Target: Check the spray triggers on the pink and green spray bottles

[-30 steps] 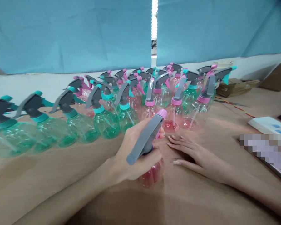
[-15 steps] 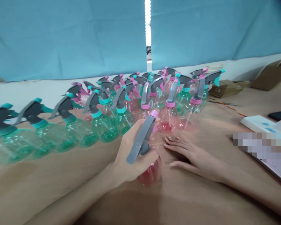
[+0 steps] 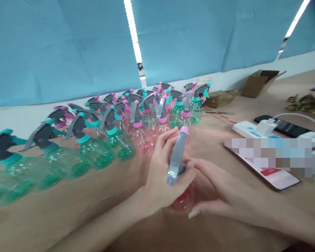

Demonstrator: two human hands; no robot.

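My left hand [image 3: 164,182] is wrapped round the neck of a spray bottle [image 3: 183,201] with pink liquid, below its grey trigger head with a pink nozzle. The bottle stands on the brown tabletop, its collar mostly hidden by my fingers. At its right side is my right hand [image 3: 225,190], thumb and fingers apart, the fingertips close to the bottle and to my left thumb. Whether they press on it I cannot tell. Just behind stand pink-collared spray bottles [image 3: 142,140]. To the left runs a row of green spray bottles [image 3: 96,152].
A phone [image 3: 283,180] lies at the right, beside a white power strip [image 3: 248,129] with plugged-in chargers and a dark phone [image 3: 291,126]. Cardboard boxes [image 3: 256,84] stand farther back. Red and yellow wires [image 3: 220,116] lie near them. A blue curtain [image 3: 186,38] hangs behind.
My right hand has come off the tabletop and moved in beside the bottle in my left hand. The view has turned to the right, showing more of the phone and power strip.
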